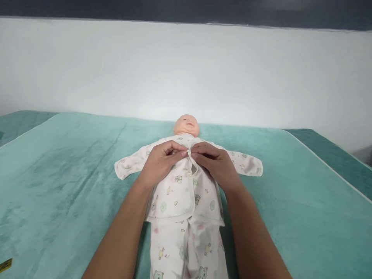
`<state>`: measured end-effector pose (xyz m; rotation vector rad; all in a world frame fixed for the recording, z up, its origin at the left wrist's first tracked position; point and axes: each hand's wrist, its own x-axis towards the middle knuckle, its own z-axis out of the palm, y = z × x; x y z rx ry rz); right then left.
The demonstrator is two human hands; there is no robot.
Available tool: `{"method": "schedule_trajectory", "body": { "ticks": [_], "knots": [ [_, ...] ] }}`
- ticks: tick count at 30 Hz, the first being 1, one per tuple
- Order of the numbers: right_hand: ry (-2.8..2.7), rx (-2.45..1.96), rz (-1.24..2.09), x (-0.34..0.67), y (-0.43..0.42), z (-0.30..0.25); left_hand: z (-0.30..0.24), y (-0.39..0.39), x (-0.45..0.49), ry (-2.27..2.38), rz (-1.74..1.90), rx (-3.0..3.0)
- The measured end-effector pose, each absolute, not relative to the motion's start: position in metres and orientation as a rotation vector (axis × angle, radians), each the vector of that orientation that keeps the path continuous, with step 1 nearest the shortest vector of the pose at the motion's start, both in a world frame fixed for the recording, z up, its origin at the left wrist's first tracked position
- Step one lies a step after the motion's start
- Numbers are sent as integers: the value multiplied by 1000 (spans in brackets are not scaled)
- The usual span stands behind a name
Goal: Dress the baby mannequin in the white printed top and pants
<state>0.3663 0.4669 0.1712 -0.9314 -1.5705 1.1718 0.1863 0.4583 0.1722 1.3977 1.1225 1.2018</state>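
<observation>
A baby doll (183, 127) lies on its back with its head away from me. It wears a white printed baby jacket (174, 197) and matching trousers (171, 248). My left hand (162, 159) pinches one front edge of the jacket at the upper chest, thumb and forefinger together. Opposite it, my right hand (213, 159) pinches the other edge, fingers closed. A small shiny snap button (188, 150) shows between my fingertips. Just below, the front gapes in a small opening, while the edges overlap lower down.
The doll rests on a green plush cover (72, 182) with pale piping and darker side panels. Behind it rises a white wall (186, 69) with a dark band on top. A yellow-black label (6, 265) lies at the lower left.
</observation>
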Motion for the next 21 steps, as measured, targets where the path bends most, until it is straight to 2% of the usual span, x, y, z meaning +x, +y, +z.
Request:
{"method": "schedule_trajectory", "body": {
  "ticks": [21],
  "knots": [
    [-1577,-1105,1023,360,466,168,165,462,187,1168,1260,1388]
  ]
}}
